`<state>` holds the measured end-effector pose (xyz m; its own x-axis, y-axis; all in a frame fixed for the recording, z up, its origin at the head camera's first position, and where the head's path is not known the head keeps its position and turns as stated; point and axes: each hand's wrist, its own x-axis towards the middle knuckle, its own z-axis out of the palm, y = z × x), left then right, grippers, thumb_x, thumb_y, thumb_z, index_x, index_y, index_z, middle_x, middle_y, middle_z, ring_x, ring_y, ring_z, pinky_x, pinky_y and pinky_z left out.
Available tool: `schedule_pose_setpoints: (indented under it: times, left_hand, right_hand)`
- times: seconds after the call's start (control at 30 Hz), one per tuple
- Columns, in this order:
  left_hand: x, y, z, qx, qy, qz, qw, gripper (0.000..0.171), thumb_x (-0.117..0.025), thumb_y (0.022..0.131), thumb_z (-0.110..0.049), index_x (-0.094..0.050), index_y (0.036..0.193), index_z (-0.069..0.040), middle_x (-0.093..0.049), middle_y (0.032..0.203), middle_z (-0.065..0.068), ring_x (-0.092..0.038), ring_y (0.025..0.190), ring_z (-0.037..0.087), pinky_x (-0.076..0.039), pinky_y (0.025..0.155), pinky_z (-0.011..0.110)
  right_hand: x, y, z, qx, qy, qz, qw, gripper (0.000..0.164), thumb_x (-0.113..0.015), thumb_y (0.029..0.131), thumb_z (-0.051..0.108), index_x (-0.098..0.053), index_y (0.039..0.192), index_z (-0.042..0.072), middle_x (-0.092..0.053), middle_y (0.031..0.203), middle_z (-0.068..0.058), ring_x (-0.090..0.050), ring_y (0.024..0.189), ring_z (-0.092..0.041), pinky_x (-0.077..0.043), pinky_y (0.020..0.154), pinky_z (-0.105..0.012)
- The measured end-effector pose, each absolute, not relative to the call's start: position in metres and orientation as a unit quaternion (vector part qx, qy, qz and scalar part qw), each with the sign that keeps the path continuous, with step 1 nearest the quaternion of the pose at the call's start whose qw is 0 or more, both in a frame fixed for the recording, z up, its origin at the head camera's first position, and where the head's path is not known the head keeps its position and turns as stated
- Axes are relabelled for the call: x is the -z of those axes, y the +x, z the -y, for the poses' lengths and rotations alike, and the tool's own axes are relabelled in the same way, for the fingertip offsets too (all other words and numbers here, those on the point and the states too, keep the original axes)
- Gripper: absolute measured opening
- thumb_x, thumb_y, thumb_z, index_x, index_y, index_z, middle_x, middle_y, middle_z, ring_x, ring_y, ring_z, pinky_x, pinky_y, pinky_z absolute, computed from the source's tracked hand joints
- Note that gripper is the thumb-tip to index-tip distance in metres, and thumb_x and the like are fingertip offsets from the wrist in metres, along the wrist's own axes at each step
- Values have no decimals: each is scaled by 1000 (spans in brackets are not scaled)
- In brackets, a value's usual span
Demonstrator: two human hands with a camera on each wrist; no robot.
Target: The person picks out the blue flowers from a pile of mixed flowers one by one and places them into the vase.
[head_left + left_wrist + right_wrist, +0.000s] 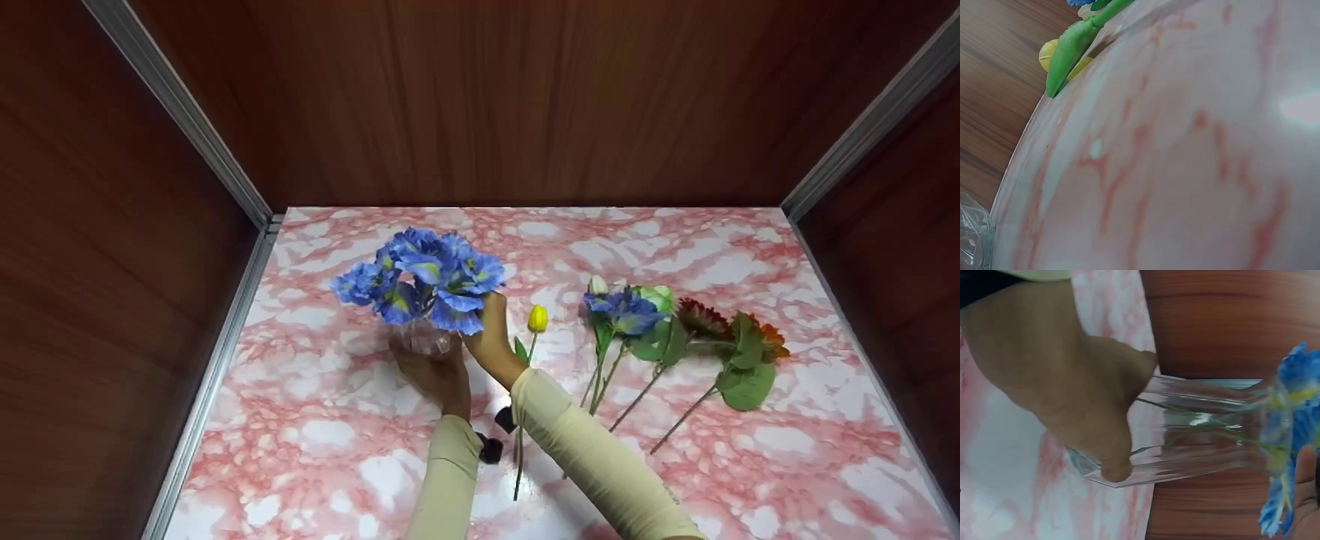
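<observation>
left hand [437, 376] grips the glass vase [1202, 453] low on its wall, long axis upright. blue flowers [431, 266] top its mouth, left of the nearer right hand [493, 339], whose grip cannot be told.

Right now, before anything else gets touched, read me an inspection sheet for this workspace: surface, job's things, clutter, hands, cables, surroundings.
Surface: table, marbled pink and white.
Job's things: clear vase, with blue flowers set in it.
Clutter: yellow tulip lying right of the vase; farther right, mixed flowers lying loose.
Left hand: left hand grips the vase low down.
Right hand: right hand is at the blue flowers; fingers partly hidden, grip unclear.
Cables: nothing seen.
Surroundings: brown panels at back and both sides, metal strips along the corners.
</observation>
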<state>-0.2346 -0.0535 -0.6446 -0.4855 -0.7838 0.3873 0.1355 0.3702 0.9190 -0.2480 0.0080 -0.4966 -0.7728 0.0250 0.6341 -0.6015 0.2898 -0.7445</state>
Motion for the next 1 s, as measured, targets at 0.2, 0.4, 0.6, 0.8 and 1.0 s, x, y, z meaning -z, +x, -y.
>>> schedule_pose_setpoints:
  times: [0.2,0.4,0.6,0.8,1.0]
  left_hand:
    - [640,-237,49,701,174,538,434,98,-71,64,20,-21,147,6,-33,143,24,-37,128,36,-46,86,37]
    - [639,-236,51,678,199,572,417,100,-72,63,16,-18,147,8,-30,143,25,-34,129,39,-42,90,35]
    - [635,-236,57,560,233,676,418,101,-78,59,6,-24,144,10,-40,139,24,-41,125,37,-37,101,40]
    - [634,-233,58,516,254,716,396,90,-68,66,5,-26,146,9,-40,143,23,-42,127,34,-37,101,36]
    - [632,-225,56,496,264,739,371,90,-68,70,-4,-23,147,7,-30,150,23,-31,135,36,-23,112,41]
  right_hand:
    - [507,-252,-6,-568,188,762,248,9,-60,79,4,-67,83,0,-67,77,-7,-60,74,-13,-52,68,-32]
    - [509,-248,-5,-567,174,777,211,16,-60,76,-3,-65,91,-4,-68,83,-12,-63,79,-19,-52,74,-35]
    - [512,-242,-10,-570,151,792,157,20,-59,80,-7,-63,99,-10,-68,92,-21,-64,88,-31,-51,81,-43]
    - [523,-237,-21,-561,115,820,-27,15,-49,81,-7,-61,90,-6,-65,78,-15,-66,66,-25,-56,59,-35]
    - [534,-232,-30,-607,93,777,-140,10,-53,87,-6,-58,95,-8,-66,78,-21,-68,63,-28,-57,59,-43]
